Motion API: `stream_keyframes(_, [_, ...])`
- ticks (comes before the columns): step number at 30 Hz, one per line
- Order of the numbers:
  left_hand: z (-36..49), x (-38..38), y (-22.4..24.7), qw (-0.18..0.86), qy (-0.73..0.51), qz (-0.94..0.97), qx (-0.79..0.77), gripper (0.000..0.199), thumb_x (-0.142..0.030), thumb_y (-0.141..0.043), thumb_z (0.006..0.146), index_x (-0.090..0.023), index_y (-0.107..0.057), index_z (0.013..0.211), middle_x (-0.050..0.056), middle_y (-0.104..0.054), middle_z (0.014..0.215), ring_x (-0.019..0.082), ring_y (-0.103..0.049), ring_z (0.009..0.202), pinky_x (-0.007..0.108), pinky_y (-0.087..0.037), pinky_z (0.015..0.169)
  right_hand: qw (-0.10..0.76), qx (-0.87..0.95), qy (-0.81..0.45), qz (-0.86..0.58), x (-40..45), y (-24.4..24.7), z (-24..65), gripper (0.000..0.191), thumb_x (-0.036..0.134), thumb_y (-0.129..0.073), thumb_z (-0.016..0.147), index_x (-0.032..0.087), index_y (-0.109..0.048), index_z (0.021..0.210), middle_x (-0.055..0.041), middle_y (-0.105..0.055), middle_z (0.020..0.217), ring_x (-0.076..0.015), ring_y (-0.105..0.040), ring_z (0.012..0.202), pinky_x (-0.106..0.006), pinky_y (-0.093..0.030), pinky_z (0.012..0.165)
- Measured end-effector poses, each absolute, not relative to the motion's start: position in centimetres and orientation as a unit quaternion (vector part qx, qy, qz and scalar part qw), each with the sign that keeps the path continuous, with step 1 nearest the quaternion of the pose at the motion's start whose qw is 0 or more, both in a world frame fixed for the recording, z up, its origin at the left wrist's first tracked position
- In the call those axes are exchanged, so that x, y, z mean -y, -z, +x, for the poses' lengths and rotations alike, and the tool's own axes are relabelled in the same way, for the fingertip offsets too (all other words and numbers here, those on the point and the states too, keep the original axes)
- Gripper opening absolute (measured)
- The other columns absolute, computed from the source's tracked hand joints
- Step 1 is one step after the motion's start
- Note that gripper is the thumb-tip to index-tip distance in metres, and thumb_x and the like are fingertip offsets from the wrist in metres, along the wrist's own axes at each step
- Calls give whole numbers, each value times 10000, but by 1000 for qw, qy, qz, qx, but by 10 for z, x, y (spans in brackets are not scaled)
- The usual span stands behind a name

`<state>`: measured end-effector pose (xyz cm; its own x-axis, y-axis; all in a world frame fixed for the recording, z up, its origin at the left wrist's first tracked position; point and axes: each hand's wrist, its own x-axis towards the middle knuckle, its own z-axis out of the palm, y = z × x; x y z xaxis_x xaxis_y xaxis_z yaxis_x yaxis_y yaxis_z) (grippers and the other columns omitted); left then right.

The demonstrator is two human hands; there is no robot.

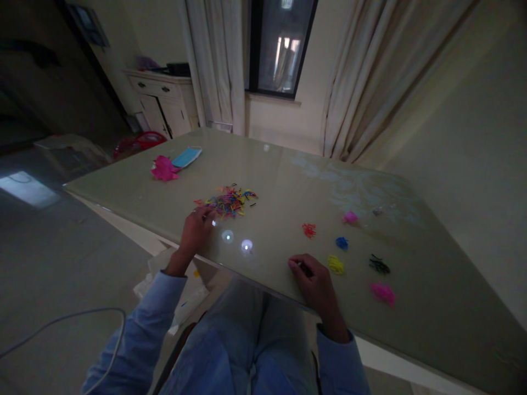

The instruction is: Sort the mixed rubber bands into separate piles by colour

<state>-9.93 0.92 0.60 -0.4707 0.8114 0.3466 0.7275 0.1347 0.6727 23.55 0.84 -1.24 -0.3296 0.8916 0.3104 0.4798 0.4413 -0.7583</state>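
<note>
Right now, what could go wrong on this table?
The yellow pile sits close beside the right hand; a sideways move might scatter it. The left hand is at the edge of the mixed-colour pile, so a brush could spread loose pieces. The blue pile lies near the yellow; strays might mix.

Left grip (pixel 196 230) reached forward, fingers bent; right grip (pixel 316 281) loosely curled.

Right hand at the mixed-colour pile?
No, the left hand is at the mixed-colour pile, while the right hand is beside the small yellow pile.
</note>
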Motion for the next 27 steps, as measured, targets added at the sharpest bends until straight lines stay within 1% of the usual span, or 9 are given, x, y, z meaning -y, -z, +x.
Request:
stream_keyframes(3, [-82, 0, -19, 185, -497, 463, -710, 245, -395, -551, 812, -166, -618, 756, -10, -570, 602, 124, -503, 555, 236, -408, 560, 368, 766, -280, -446, -8, 12, 235, 194, 331, -565, 894, 187, -686, 848, -35, -677, 762, -147, -581, 628, -242, -447, 598])
stream_keyframes(5, [-63, 6, -28, 298, -549, 437, -647, 275, -437, -584, 805, -171, -586, 734, -48, -483, 528, 95, -429, 478, 215, -354, 490, 371, 764, -281, -446, -8, 13, 235, 190, 328, -568, 892, 186, -686, 851, -37, -680, 771, -147, -582, 632, -242, -446, 600])
stream_keyframes(8, [-28, 12, -43, 414, -589, 418, -554, 315, -463, -645, 785, -164, -570, 718, -53, -485, 545, 69, -403, 466, 199, -321, 466, 371, 762, -284, -449, -7, 15, 235, 181, 323, -571, 894, 187, -686, 857, -36, -682, 780, -145, -584, 643, -241, -445, 609])
stream_keyframes(12, [18, 16, -62, 499, -582, 421, -484, 305, -444, -681, 777, -153, -595, 749, -44, -514, 566, 57, -403, 471, 187, -312, 456, 367, 761, -289, -450, -6, 14, 235, 163, 298, -569, 899, 187, -682, 858, -36, -689, 805, -142, -594, 672, -236, -443, 631])
stream_keyframes(17, [65, 25, -86, 549, -556, 446, -437, 306, -447, -677, 793, -151, -614, 747, -44, -504, 527, 61, -412, 477, 186, -334, 470, 370, 767, -283, -441, -4, 10, 233, 156, 279, -559, 898, 183, -669, 845, -29, -679, 792, -135, -577, 660, -235, -429, 635])
stream_keyframes(22, [97, 21, -98, 562, -559, 466, -393, 318, -455, -688, 781, -152, -609, 719, -49, -491, 537, 61, -402, 482, 190, -348, 481, 376, 769, -256, -449, -3, 14, 232, 142, 259, -552, 871, 180, -643, 797, -18, -662, 733, -132, -545, 605, -240, -414, 607])
stream_keyframes(25, [112, 7, -94, 542, -543, 501, -401, 307, -453, -651, 808, -155, -614, 745, -44, -507, 570, 69, -420, 504, 199, -369, 509, 358, 768, -242, -472, -4, 17, 230, 115, 216, -547, 833, 180, -646, 786, -36, -682, 737, -155, -576, 628, -248, -423, 604])
stream_keyframes(27, [121, -8, -87, 492, -521, 559, -416, 295, -439, -611, 837, -155, -631, 762, -25, -551, 620, 86, -467, 559, 212, -396, 558, 347, 766, -238, -486, -5, 19, 229, 115, 191, -547, 812, 176, -661, 822, -58, -705, 762, -177, -611, 657, -255, -439, 612])
